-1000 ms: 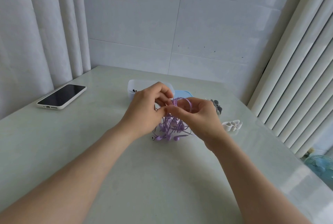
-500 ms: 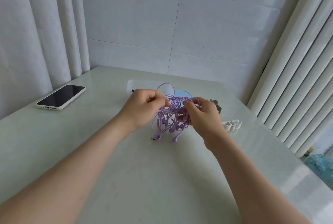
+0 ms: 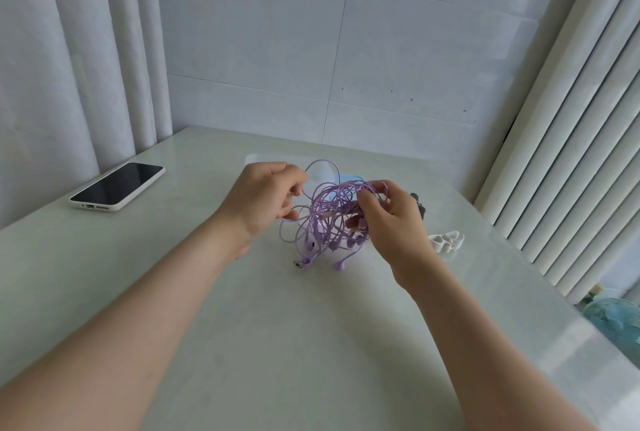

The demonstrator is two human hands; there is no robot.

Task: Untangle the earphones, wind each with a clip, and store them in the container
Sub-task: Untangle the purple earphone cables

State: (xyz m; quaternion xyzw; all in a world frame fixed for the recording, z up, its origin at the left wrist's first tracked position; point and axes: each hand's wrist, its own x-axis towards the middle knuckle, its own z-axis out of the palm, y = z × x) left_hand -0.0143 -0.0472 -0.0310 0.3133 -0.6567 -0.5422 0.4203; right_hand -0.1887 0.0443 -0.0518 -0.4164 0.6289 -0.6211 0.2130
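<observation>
A tangled bundle of purple earphones [image 3: 327, 219] hangs between my hands just above the table, with earbuds and a plug dangling down to the tabletop. My left hand [image 3: 265, 200] pinches a cord at the bundle's left side. My right hand [image 3: 389, 219] grips the cords on the right, fingers curled into the loops. Behind the hands a clear container [image 3: 323, 170] stands on the table, mostly hidden, with a blue lid [image 3: 351, 177] beside it. White clips [image 3: 446, 240] lie to the right of my right hand; a dark clip [image 3: 418, 203] peeks out behind it.
A phone [image 3: 117, 187] in a white case lies face up at the table's left edge. Curtains hang at left and right, and a tiled wall stands behind. A small fan [image 3: 616, 321] sits below the table's right edge.
My hands have drawn apart, spreading the bundle into wider loops. One loop has risen above the left hand, and the earbuds hang lower toward the table.
</observation>
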